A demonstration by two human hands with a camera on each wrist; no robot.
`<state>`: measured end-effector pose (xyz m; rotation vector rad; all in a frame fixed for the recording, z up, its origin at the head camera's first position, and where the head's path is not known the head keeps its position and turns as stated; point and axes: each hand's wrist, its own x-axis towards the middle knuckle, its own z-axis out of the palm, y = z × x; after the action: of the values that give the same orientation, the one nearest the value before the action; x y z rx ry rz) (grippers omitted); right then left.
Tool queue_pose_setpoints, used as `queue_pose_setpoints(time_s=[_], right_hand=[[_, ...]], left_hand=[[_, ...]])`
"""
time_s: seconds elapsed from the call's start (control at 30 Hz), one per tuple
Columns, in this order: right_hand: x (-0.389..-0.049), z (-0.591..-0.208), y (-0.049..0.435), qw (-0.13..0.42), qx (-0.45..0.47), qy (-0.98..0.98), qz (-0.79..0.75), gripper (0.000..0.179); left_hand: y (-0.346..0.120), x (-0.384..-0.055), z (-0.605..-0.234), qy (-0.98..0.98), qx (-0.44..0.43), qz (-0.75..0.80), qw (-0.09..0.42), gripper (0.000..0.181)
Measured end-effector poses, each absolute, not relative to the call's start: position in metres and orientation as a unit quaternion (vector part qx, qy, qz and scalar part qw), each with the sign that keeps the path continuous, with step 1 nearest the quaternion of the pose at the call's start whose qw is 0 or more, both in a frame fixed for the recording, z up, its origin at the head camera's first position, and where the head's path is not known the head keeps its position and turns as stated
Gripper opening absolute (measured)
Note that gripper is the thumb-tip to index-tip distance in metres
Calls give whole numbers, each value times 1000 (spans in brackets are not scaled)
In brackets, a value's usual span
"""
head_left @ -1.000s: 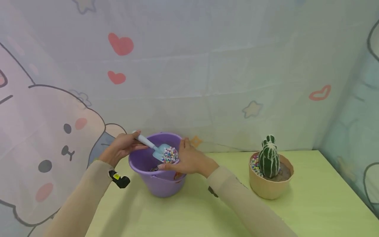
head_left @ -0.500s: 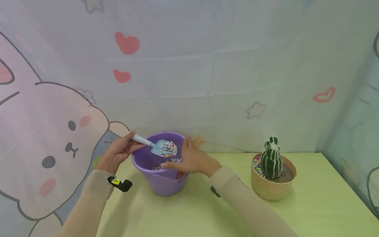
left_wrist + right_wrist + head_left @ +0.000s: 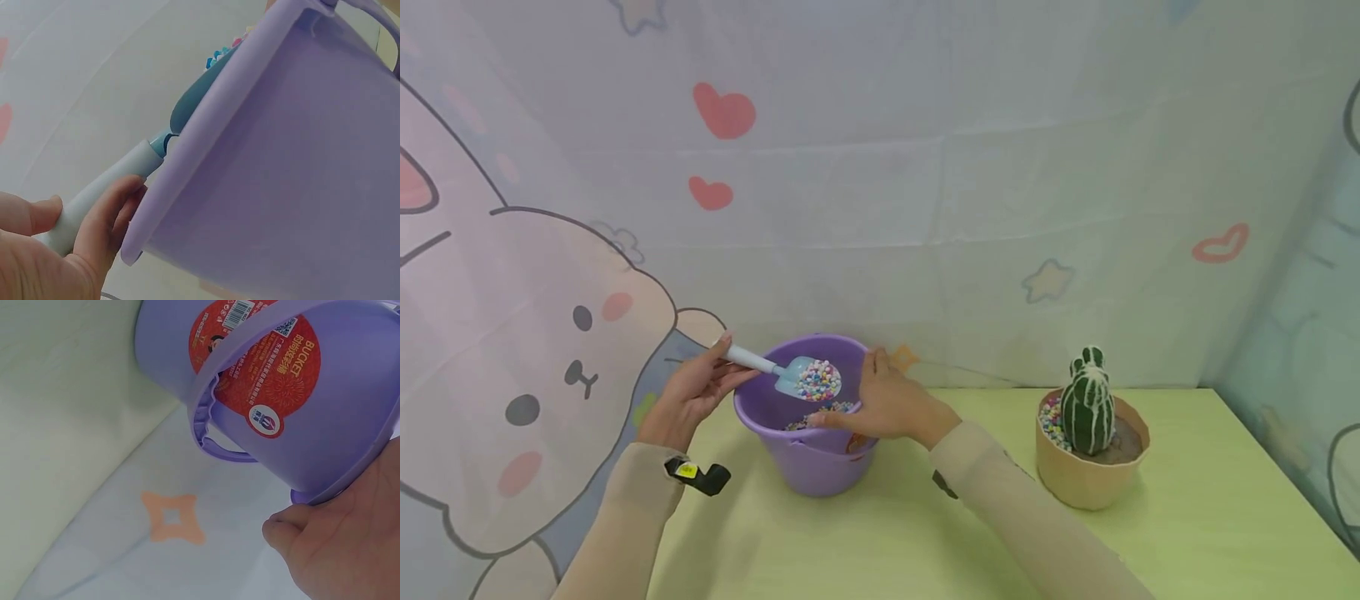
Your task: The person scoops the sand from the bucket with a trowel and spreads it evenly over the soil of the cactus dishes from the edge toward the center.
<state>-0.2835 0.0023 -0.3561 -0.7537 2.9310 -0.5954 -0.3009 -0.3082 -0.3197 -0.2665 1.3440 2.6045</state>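
My left hand [image 3: 688, 390] pinches the pale handle of a small light-blue shovel [image 3: 751, 358]. Its blade bears a heap of multicoloured pebbles [image 3: 818, 381] and hangs over the mouth of a purple bucket [image 3: 816, 471]. In the left wrist view the handle [image 3: 109, 187] lies between thumb and fingers, right at the bucket's rim [image 3: 181, 159]. My right hand [image 3: 898, 402] grips the bucket's right rim, thumb on the inner side. More pebbles [image 3: 837, 407] show inside the bucket, partly hidden by that thumb.
On the right of the green table [image 3: 925, 533] stands a tan pot [image 3: 1078, 482] with a green cactus [image 3: 1088, 412], brown soil [image 3: 1126, 440] and pebbles [image 3: 1052, 421] on its left side. A patterned cloth backdrop [image 3: 865, 167] rises behind. The bucket's loop handle [image 3: 203, 406] hangs down.
The loaded shovel has risen slightly and drawn left with my left hand, showing more pebbles in the bucket. My right hand stays on the rim. The head view has shifted a little.
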Motion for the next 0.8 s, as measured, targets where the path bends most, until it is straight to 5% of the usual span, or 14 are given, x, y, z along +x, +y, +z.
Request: queue_pose_setpoints(time_s=[0.8], right_hand=[[-281, -347, 4, 17, -257, 954, -151, 138]], left_hand=[[-305, -294, -312, 454, -88, 882, 88, 18]])
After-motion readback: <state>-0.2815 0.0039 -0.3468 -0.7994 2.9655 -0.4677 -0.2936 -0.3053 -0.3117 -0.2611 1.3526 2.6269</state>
